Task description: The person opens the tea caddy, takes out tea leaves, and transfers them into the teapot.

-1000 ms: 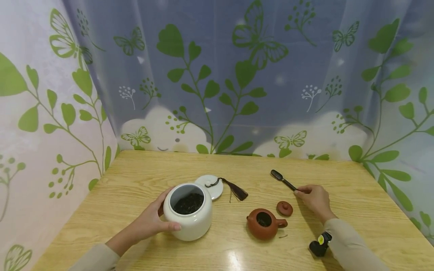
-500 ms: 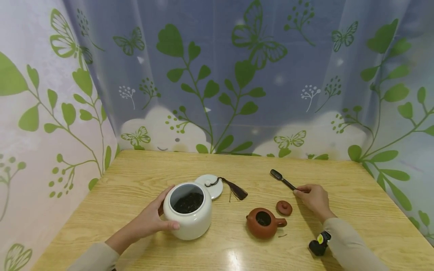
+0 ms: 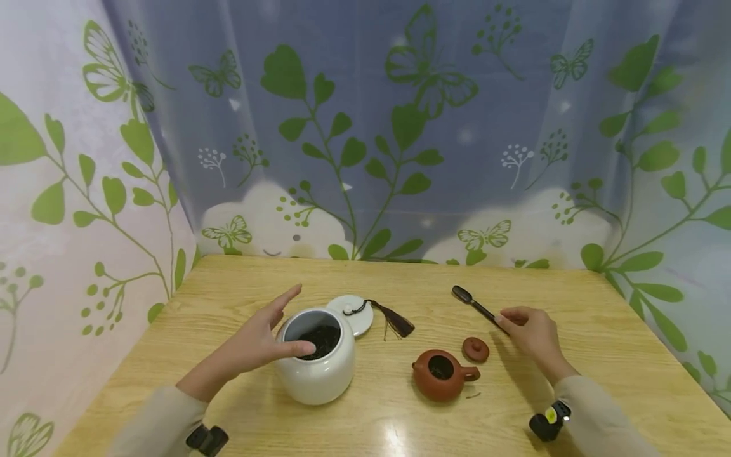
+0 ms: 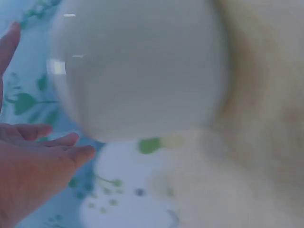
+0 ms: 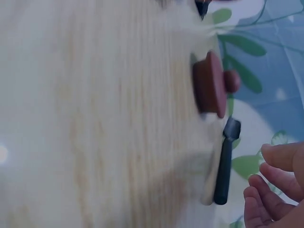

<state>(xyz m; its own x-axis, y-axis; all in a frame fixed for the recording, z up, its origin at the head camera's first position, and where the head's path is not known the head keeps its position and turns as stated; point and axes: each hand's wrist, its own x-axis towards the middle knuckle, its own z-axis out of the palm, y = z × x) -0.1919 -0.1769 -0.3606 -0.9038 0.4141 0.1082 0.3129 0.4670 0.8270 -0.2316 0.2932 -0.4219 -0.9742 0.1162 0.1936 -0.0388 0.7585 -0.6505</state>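
A white ceramic jar (image 3: 320,381) with dark tea leaves (image 3: 327,336) inside stands uncovered on the table. My left hand (image 3: 254,339) is at its left side, thumb and fingers spread; its thumb overlaps the mouth in the head view. The left wrist view shows the fingers (image 4: 40,137) off the jar wall (image 4: 142,71). To the right, a black tea scoop (image 3: 465,296) lies on the table. My right hand (image 3: 533,336) is at its handle end, and in the right wrist view its loosely bent fingers (image 5: 270,190) are apart from the scoop handle (image 5: 223,175).
A reddish-brown clay teapot (image 3: 438,387), uncovered with dark leaves inside, stands between the hands. Its small lid (image 3: 476,350) lies behind the handle. The white jar lid (image 3: 361,322) with a dark tassel (image 3: 398,322) lies behind the jar. A patterned curtain (image 3: 365,127) borders the table's back.
My left hand has let go of the jar and lifted, its fingers spreading. My right hand has released the scoop handle, which stays lying on the table.
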